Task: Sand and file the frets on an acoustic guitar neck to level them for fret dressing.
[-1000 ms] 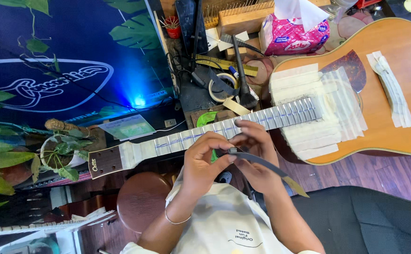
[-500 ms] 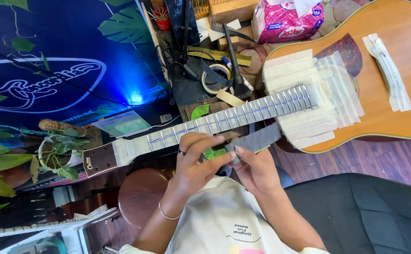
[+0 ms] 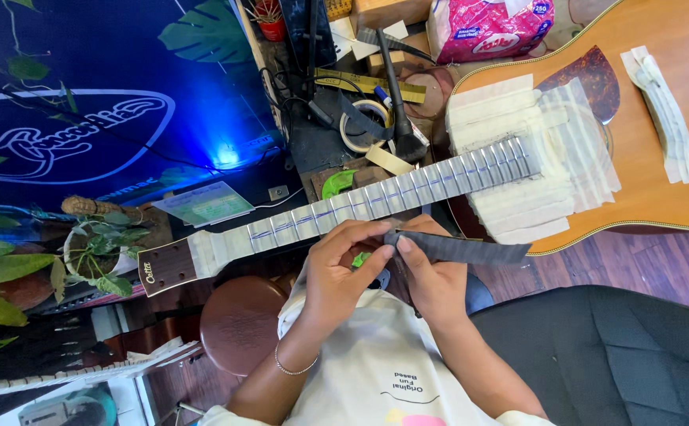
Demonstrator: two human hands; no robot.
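Head view, looking down at the person's lap. Left hand (image 3: 343, 272) and right hand (image 3: 431, 276) meet just below the guitar neck (image 3: 376, 201), both pinching a dark grey strip (image 3: 463, 249), probably sandpaper, hard to be sure at this sharpness. The strip's left end sits between the two hands' fingertips; the rest sticks out flat to the right past the right hand, ending near the guitar body (image 3: 660, 118). Left fingers curled and closed on the strip's end, thumb under. Right fingers also clenched on it, index laid along the top edge. A small green piece (image 3: 360, 259) shows in the gap under the left fingers; cannot tell which hand grips it.

Neck runs diagonally across, frets masked with pale tape and marked with a blue line, headstock (image 3: 167, 267) low left. Body top right, masked with tape strips around the fretboard end. Above the neck on the cluttered bench: tape roll (image 3: 363, 125), green pick-like bit (image 3: 337, 183), pink tissue pack (image 3: 490, 28). Round brown stool (image 3: 238, 323) lower left, potted plant (image 3: 96, 248) at far left.
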